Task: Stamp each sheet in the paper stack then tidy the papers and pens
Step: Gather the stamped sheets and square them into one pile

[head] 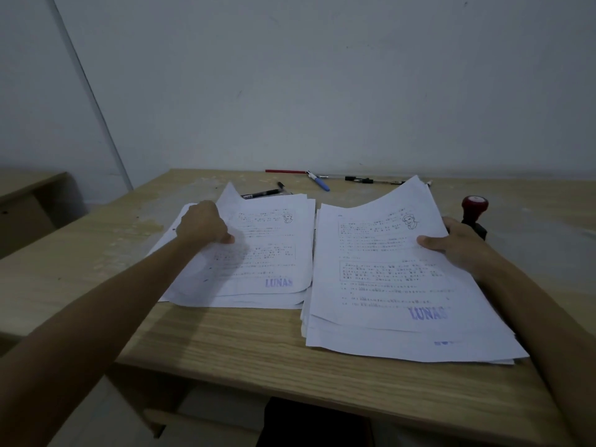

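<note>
The person's left hand [203, 222] is curled around the left edge of the left pile of printed white paper sheets [258, 253], thumb on top, gripping the upper sheets. The right hand [458, 245] is doing the same at the 3 o'clock edge of the right pile of printed white sheets [400, 279], thumb pressed on the top page and fingers tucked out of sight under it, so that side of the stack is bowed up off the light wooden desk [225, 343]. Both top sheets carry a blue "LUNAS" stamp mark at about 5 o'clock on the page, and a little drawn face at 1 o'clock. The two piles sit side by side, nearly touching, both pretty messy with edges fanned out. Just past the right hand at 2 o'clock stands the red-topped rubber stamp with a dark base [474, 214], upright on the desk. Out at 12 o'clock, along the far edge by the grey wall, the pens are scattered: a black pen [261, 194] tucked against the left pile, a blue-and-white pen [318, 181], a thin red pen [285, 171] and a black marker [359, 180].
</note>
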